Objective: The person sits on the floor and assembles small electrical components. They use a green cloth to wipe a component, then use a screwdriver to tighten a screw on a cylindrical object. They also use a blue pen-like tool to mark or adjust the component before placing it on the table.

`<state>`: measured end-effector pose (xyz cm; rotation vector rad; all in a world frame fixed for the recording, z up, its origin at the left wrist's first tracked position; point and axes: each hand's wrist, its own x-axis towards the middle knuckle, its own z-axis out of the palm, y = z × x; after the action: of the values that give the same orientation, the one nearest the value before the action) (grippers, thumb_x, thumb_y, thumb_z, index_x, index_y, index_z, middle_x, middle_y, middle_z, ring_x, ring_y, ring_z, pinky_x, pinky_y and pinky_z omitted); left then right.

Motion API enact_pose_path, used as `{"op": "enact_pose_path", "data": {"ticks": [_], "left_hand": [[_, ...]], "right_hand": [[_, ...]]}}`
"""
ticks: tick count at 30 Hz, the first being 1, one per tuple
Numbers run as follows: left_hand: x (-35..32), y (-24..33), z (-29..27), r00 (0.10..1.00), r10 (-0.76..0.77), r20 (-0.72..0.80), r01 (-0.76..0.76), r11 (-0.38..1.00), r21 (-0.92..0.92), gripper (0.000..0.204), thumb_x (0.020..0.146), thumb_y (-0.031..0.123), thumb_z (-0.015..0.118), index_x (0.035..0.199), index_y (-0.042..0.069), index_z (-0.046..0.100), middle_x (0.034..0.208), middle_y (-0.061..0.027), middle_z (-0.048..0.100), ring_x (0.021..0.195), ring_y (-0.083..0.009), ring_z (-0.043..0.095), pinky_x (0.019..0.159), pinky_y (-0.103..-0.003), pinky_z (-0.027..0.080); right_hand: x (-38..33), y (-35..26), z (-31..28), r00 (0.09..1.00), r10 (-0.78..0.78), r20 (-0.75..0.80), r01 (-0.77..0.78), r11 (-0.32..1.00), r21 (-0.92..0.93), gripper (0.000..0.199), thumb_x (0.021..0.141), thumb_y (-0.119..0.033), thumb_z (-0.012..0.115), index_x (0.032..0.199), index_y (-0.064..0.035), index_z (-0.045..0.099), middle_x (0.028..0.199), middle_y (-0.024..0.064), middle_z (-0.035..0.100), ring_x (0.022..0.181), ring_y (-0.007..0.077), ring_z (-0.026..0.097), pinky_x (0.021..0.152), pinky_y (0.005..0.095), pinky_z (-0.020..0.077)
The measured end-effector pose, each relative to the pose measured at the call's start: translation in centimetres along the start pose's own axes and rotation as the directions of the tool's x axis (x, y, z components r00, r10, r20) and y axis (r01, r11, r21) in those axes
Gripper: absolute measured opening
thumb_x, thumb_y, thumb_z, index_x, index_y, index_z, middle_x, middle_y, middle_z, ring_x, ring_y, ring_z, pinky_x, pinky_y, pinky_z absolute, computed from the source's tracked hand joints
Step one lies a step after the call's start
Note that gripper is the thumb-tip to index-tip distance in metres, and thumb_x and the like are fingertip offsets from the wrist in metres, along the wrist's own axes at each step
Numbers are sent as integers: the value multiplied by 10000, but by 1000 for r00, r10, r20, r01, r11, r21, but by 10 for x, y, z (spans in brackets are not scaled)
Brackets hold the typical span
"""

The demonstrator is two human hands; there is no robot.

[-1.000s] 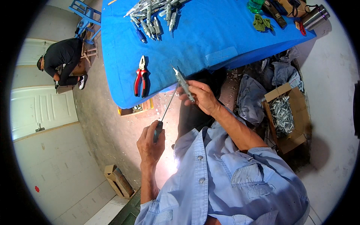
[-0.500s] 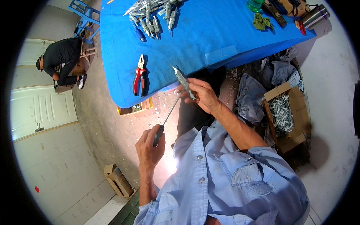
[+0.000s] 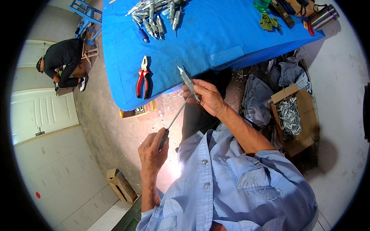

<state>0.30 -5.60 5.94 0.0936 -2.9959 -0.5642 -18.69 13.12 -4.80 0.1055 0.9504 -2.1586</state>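
Your left hand is closed round the screwdriver; your right hand pinches the metal part by the blue table's near edge, driver tip at the part's near end. Looks mid-work. Far pile, boxed pieces at right: can't tell what's done.

Worn on the person's head, the left one of two side-by-side fisheye cameras looks steeply down past the nearby blue shirt to the left hand and right hand, the counter beyond; the wide, black-rimmed view reaches a white door leftward.
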Motion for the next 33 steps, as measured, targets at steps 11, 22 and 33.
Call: {"op": "enact_pose_path", "data": {"ticks": [11, 22, 33], "left_hand": [[13, 4, -11, 995, 96, -3, -90, 947, 308, 290, 883, 79, 742, 1170, 97, 702, 861, -64, 647, 753, -213, 625, 661, -350, 506], [11, 2, -6, 998, 4, 64, -13, 988, 153, 397, 861, 57, 759, 1250, 85, 683, 965, -116, 726, 839, -250, 716, 709, -380, 578], [6, -5, -5, 987, -154, -50, 129, 937, -324, 420, 835, 16, 769, 1245, 29, 681, 969, -144, 739, 850, -195, 725, 746, -302, 572]], "right_hand": [[1, 5, -1, 1000, -19, -12, 19, 1000, -18, 363, 1072, -168, 495, 1397, -16, 555, 1244, 105, 673, 1085, 171, 667, 831, 281, 591], [4, 9, -4, 999, -39, -24, 38, 999, -23, 358, 1070, -172, 503, 1380, -5, 570, 1219, 102, 680, 1063, 170, 673, 824, 281, 594], [-2, -5, 2, 998, -9, -59, 15, 995, 103, 325, 1037, -133, 546, 1340, -19, 576, 1194, 79, 669, 1039, 144, 652, 863, 296, 558]]}}
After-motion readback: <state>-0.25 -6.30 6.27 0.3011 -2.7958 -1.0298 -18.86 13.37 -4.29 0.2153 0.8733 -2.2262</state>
